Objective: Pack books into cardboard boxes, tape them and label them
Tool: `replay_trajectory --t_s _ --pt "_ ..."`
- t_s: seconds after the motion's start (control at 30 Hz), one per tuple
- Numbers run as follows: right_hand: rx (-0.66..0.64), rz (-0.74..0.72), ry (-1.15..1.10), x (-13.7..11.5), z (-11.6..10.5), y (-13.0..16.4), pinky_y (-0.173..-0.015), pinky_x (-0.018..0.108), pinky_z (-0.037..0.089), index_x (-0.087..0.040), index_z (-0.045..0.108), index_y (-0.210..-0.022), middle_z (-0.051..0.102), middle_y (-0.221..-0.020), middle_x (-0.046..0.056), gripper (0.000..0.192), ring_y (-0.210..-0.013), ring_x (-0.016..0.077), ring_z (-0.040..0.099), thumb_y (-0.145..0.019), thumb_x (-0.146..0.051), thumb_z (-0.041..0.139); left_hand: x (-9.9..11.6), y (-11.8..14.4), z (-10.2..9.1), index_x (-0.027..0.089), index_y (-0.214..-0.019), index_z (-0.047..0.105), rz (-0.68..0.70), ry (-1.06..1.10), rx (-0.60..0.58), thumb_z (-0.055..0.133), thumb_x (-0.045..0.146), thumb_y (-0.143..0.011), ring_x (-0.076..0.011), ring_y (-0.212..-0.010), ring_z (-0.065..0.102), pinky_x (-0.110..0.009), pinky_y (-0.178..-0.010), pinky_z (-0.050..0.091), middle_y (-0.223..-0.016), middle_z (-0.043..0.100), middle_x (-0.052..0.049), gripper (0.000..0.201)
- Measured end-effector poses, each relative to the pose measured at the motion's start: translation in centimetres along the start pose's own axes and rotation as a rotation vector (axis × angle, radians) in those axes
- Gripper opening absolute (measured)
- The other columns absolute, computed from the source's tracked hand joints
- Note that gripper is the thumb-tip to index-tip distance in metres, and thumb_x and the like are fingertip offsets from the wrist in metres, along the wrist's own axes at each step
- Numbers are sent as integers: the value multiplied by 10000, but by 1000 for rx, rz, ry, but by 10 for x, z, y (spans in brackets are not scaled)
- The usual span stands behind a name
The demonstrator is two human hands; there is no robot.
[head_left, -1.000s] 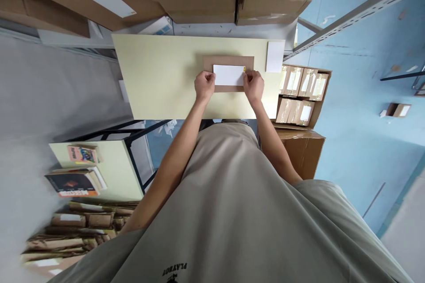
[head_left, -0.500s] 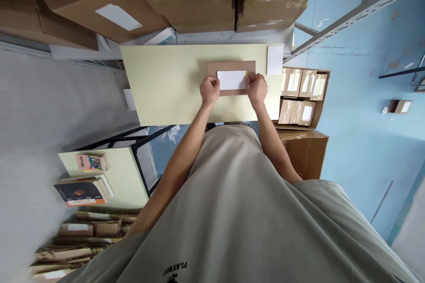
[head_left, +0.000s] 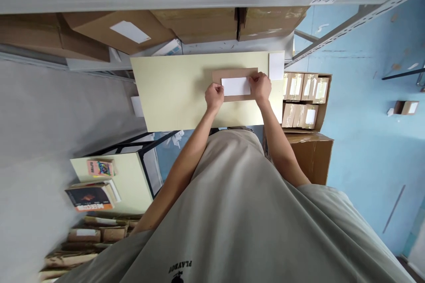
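Observation:
A flat brown cardboard parcel (head_left: pixel 232 73) lies on the pale yellow board of a table (head_left: pixel 169 93). Over it is a blank-looking white label (head_left: pixel 235 86). The label's left end is pinched between the thumb and fingers of my left hand (head_left: pixel 214 96). At the opposite end, my right hand (head_left: pixel 260 86) pinches the label's right edge, with its knuckles above the parcel's right side. Whether the label is stuck down or only held against the cardboard, I cannot tell. A white pad or stack of paper (head_left: pixel 276 66) rests at the table's far right corner.
Large cardboard boxes (head_left: pixel 199 24) fill the shelf behind the table. To the right, an open carton (head_left: pixel 323 110) holds several small parcels, with another open carton (head_left: pixel 312 159) nearer me. Books (head_left: pixel 89 196) lie on a side table (head_left: pixel 129 185) at left, near piled flat parcels (head_left: pixel 84 234).
The camera view has shifted, so the whole scene sits slightly lower and further right. Both hands still pinch the label's ends; the yellow strip at its right end no longer shows.

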State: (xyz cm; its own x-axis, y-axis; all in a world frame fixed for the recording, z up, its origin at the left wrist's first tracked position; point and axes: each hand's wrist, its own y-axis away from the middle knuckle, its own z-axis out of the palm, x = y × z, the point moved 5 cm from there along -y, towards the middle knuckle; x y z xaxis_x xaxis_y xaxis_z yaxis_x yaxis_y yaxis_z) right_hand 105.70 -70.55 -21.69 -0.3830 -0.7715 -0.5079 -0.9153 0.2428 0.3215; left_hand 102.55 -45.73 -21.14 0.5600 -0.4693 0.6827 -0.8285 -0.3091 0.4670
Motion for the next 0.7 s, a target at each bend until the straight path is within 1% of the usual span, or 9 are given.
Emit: replay_trajectory --t_s 0.13,0.2,0.27,0.37,0.43,0.53,0.57,0.63,0.7 --pt "-100 -95 76 -14 8 31 -1115 539 651 -221 769 -1091 853 -1198 139 78 -1103 335 809 -1108 -287 731 -1 0 0 239 -896 681 -1 -3 -10 723 192 -1064 -254 -975 756 -378 -1000 572 -964 807 -66 179" --pt "-149 -119 92 -21 13 42 -1121 527 642 -219 767 -1077 857 -1223 134 43 -1114 336 819 -1094 -253 747 -2 0 0 243 -889 675 8 -1 -6 727 194 -1060 -254 -978 755 -375 -991 572 -971 812 -67 186" --pt "-141 -101 89 -28 16 41 -1124 529 638 -222 764 -1071 861 -1230 135 86 -1117 339 820 -1123 -275 721 -3 0 0 246 -890 674 18 2 1 730 200 -1059 -256 -982 755 -377 -984 572 -981 817 -68 184" --pt "-86 -50 86 -40 20 26 -1135 547 633 -223 763 -1094 862 -1239 149 184 -1133 350 816 -1185 -320 635 -4 0 1 249 -895 673 21 5 2 727 201 -1065 -256 -970 756 -381 -975 571 -979 822 -68 185" --pt "-74 -52 97 -49 23 21 -1140 554 634 -217 766 -1133 853 -1294 164 193 -1170 357 813 -1194 -293 599 -4 0 0 252 -890 665 20 8 -4 724 193 -1067 -252 -966 760 -375 -966 569 -974 825 -65 196" --pt "-127 -136 138 -59 28 32 -1155 559 632 -200 772 -1198 820 -1403 190 105 -1259 376 798 -1119 -243 719 -4 0 0 260 -882 653 18 3 -11 720 192 -1073 -246 -958 766 -366 -959 568 -963 823 -56 213" --pt "-156 -171 157 -61 29 38 -1166 563 628 -194 776 -1205 811 -1424 198 135 -1293 387 789 -1076 -236 784 -4 0 0 262 -882 652 20 -5 -12 720 192 -1074 -247 -959 768 -366 -961 567 -964 822 -54 215" --pt "-212 -216 185 -65 31 50 -1194 569 614 -188 786 -1184 811 -1421 204 196 -1336 400 776 -1016 -241 871 -4 0 1 266 -885 649 28 -24 -11 720 189 -1075 -248 -970 770 -366 -970 567 -969 822 -53 216" --pt "-245 -184 189 -68 32 51 -1195 556 614 -196 794 -1133 836 -1359 189 157 -1311 387 791 -1033 -286 875 -4 1 1 270 -890 646 37 -41 -6 720 189 -1079 -248 -979 771 -365 -980 567 -972 822 -50 219"
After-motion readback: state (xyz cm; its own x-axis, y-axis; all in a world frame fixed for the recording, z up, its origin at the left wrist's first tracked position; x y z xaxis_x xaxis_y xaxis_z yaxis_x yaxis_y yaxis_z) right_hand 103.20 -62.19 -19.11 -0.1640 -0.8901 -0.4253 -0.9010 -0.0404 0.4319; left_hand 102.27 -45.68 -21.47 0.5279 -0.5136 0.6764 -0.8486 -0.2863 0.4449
